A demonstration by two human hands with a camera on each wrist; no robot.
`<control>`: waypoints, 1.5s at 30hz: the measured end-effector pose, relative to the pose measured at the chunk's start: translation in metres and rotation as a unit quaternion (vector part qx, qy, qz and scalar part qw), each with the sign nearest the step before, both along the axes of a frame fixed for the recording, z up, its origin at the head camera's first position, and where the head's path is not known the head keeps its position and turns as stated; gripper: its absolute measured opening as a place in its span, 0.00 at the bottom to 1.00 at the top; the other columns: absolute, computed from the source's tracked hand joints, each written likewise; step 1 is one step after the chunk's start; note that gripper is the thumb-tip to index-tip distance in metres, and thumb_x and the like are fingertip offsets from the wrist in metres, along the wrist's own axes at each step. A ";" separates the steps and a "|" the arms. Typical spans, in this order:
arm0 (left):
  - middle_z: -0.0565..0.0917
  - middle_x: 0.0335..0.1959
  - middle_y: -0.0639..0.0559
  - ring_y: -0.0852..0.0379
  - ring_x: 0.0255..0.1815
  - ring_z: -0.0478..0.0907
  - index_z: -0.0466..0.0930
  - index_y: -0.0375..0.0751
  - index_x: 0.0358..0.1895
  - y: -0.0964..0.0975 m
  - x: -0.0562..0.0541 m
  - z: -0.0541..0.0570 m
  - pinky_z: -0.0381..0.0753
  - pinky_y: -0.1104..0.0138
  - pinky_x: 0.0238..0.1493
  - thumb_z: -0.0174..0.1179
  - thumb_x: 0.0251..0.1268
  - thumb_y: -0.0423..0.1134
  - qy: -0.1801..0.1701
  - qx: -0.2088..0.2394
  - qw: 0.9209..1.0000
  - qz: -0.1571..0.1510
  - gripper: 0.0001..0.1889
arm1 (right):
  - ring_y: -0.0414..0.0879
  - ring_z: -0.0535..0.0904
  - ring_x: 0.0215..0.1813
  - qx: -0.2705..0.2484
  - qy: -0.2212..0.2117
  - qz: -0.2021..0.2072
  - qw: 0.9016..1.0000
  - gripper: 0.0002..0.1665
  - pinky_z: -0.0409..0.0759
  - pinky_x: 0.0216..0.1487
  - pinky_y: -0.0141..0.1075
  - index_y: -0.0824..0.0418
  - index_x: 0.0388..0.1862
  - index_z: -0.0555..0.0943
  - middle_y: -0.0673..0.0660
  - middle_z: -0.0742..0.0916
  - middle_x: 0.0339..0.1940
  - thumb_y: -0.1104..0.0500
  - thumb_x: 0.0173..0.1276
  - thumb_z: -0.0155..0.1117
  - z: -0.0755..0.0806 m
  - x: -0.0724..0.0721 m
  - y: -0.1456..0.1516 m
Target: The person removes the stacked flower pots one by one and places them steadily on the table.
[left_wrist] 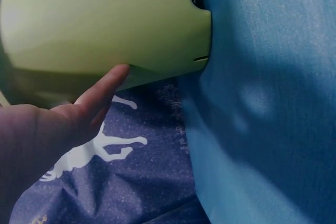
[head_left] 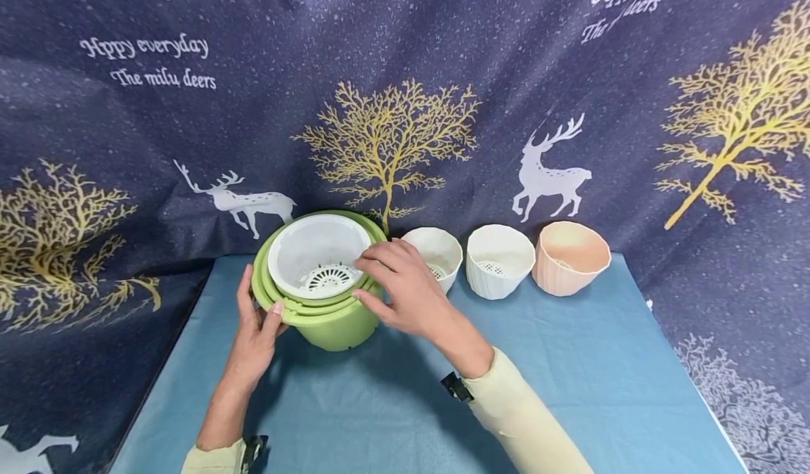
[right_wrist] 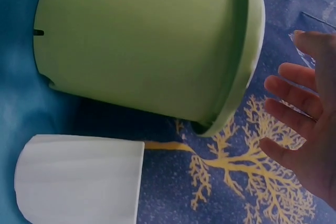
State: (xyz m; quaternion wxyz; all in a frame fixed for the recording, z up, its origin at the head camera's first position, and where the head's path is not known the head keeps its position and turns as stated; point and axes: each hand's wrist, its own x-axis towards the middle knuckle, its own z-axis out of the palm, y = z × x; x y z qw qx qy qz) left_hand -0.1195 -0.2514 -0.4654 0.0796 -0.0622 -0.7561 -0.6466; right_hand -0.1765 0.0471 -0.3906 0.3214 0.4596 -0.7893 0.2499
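A stack of nested flowerpots stands at the left of the table: a large green flowerpot (head_left: 338,330) outside, more green rims within it, and a white flowerpot (head_left: 297,249) with a slotted bottom innermost. My left hand (head_left: 253,340) grips the green pot's rim at its left front, thumb over the edge. One finger lies against the green wall in the left wrist view. My right hand (head_left: 405,287) hovers at the right side of the stack with fingers spread. In the right wrist view, a gap shows between its fingers and the rim.
Right of the stack, three small fluted pots stand in a row: an off-white pot (head_left: 451,252) partly behind my right hand, a white pot (head_left: 498,277) and a peach pot (head_left: 569,263). A dark printed cloth (head_left: 430,52) hangs behind the blue-covered table (head_left: 569,382).
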 end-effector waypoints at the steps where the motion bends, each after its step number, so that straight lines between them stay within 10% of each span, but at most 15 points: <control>1: 0.37 0.88 0.43 0.76 0.65 0.73 0.27 0.71 0.86 0.000 0.000 0.000 0.83 0.77 0.53 0.45 0.90 0.39 0.000 0.003 1.000 -0.001 0.41 | 0.51 0.81 0.61 0.005 0.000 -0.001 1.000 0.22 0.76 0.68 0.52 0.60 0.58 0.86 0.54 0.87 0.55 0.51 0.69 0.77 -0.001 0.000 -0.001; 16: 0.38 0.88 0.43 0.76 0.66 0.70 0.26 0.69 0.87 0.001 0.000 0.001 0.83 0.77 0.54 0.44 0.90 0.39 -0.003 0.001 1.000 0.002 0.41 | 0.48 0.75 0.69 0.113 -0.067 -0.034 0.991 0.26 0.69 0.76 0.61 0.54 0.67 0.84 0.49 0.85 0.61 0.41 0.79 0.66 -0.009 0.000 -0.019; 45: 0.36 0.88 0.45 0.76 0.67 0.69 0.25 0.69 0.86 0.001 0.000 0.002 0.82 0.77 0.55 0.43 0.90 0.40 -0.002 -0.001 1.000 -0.003 0.41 | 0.48 0.78 0.52 0.179 -0.081 -0.045 0.979 0.20 0.73 0.69 0.54 0.51 0.43 0.84 0.47 0.83 0.42 0.38 0.83 0.57 -0.014 -0.014 -0.039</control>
